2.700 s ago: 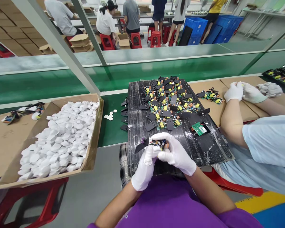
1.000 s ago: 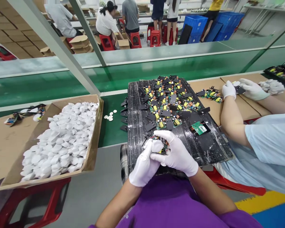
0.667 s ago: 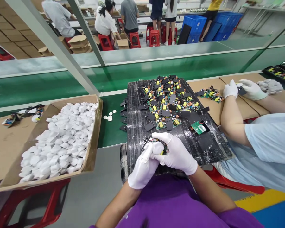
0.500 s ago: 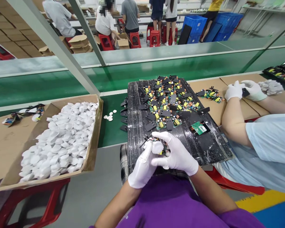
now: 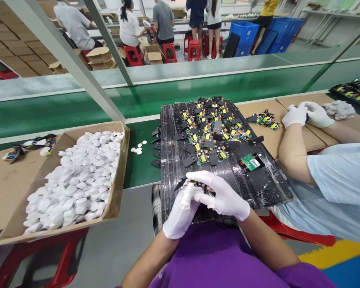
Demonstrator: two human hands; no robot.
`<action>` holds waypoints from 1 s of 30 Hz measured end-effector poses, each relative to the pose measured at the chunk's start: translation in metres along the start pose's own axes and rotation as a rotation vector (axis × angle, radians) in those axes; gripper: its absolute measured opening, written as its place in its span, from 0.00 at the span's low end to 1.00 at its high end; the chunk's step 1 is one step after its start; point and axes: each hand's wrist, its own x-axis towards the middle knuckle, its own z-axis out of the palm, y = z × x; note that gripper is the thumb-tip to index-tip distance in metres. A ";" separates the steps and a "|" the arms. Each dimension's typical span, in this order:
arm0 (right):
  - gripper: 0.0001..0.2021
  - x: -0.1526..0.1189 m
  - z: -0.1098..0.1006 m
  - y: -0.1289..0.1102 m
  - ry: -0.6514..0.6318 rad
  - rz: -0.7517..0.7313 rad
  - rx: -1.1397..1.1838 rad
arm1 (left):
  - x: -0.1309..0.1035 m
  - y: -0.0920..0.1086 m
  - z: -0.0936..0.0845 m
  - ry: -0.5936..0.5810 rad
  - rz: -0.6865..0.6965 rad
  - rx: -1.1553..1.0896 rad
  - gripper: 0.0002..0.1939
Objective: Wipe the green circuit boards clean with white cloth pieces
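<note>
Both of my hands wear white gloves and meet over the near edge of a black board (image 5: 180, 160). Between them is a small circuit board (image 5: 202, 186) with a black plate and red wire sticking out at its left. My left hand (image 5: 181, 212) grips it from below left, while my right hand (image 5: 222, 196) curls over it from the right. The fingers hide most of it. Beyond my hands lies a pile of circuit boards (image 5: 208, 132) with yellow parts and black plates. One green board (image 5: 251, 162) rests apart at the right.
A cardboard box (image 5: 120, 176) of white round pieces (image 5: 75, 180) stands at left. Several white discs (image 5: 139, 149) lie on the green belt. At right, a person's gloved hands (image 5: 306, 114) work over cardboard (image 5: 265, 140). A metal post (image 5: 66, 60) slants across the left.
My right hand has closed in over the circuit board and its fingers now meet my left hand. The white round piece that showed between my hands is now hidden.
</note>
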 end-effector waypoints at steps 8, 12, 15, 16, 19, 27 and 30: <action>0.35 0.000 0.003 -0.004 0.018 0.021 -0.295 | 0.004 0.002 -0.001 0.096 0.031 0.063 0.22; 0.26 0.001 0.005 -0.001 0.045 -0.017 -0.316 | 0.007 -0.004 -0.007 0.087 0.147 0.161 0.17; 0.26 0.002 0.005 0.002 0.073 -0.057 -0.334 | 0.006 -0.001 -0.006 0.029 0.140 0.199 0.20; 0.26 0.002 0.005 0.003 0.083 -0.075 -0.340 | 0.005 0.001 -0.004 0.002 0.131 0.215 0.19; 0.26 0.003 0.008 0.007 0.155 -0.162 -0.378 | 0.004 0.011 0.003 -0.044 0.124 0.249 0.18; 0.27 0.001 0.005 0.006 0.332 -0.301 -0.382 | 0.003 0.023 0.000 -0.201 -0.062 -0.066 0.21; 0.26 -0.001 0.007 0.003 0.393 -0.284 -0.273 | 0.004 0.022 0.006 -0.216 -0.149 -0.194 0.25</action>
